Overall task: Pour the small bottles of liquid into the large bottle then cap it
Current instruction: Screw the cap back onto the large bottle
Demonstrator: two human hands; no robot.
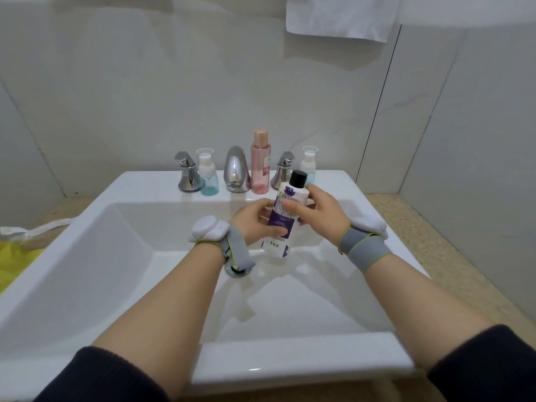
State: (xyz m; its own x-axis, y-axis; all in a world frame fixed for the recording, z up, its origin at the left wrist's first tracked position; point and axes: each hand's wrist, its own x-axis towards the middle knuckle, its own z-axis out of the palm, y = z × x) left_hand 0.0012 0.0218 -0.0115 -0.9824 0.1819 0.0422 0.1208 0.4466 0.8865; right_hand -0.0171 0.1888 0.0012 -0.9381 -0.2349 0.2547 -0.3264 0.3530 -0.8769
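A large white bottle with a purple label (285, 208) and a black cap (298, 178) hangs tilted over the sink basin, cap on. My left hand (255, 220) grips its lower body from the left. My right hand (314, 208) curls round its upper body from the right, just under the cap. Two small pump bottles of blue liquid stand on the sink's back ledge: one (208, 175) left of the faucet, one (309, 163) at the right behind my right hand. A tall pink bottle (260, 162) stands between them.
The chrome faucet (236, 169) and its two handles (188, 172) (282, 169) line the back ledge. The white sink (130, 256) has a drain (237, 269) under my left wrist. A white towel (339, 15) hangs above. Yellow cloth (14, 262) lies at the left.
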